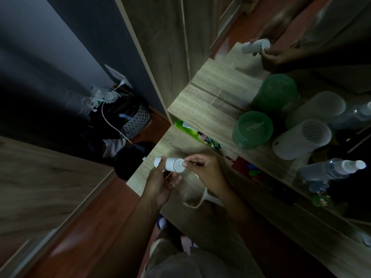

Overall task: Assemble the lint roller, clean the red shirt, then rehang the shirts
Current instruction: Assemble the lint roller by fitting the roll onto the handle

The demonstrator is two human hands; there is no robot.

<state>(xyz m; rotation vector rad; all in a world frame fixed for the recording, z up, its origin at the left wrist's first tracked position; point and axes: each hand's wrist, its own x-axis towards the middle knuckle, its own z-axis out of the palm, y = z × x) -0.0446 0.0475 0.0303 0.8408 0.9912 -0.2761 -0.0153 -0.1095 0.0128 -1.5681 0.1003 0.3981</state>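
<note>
Holding the roller (170, 165), lower centre: left hand (160, 186) wrapped round it, right hand (203, 170) pinching its end (dim light).

A dim room seen from above. A dark grey-blue wall (60, 47) stands at left, carrying a white wall socket (118, 76). Reddish-brown wooden floor (90, 227) runs below. Pale wood-grain wardrobe panels (160, 37) rise beside a matching tabletop (210, 97), with a mirror (301, 17) behind it.

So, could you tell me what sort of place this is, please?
Probably a bedroom dressing table: a mirror stands behind a wooden shelf of spray bottles and jars, with a tall wardrobe panel beside it.
</note>
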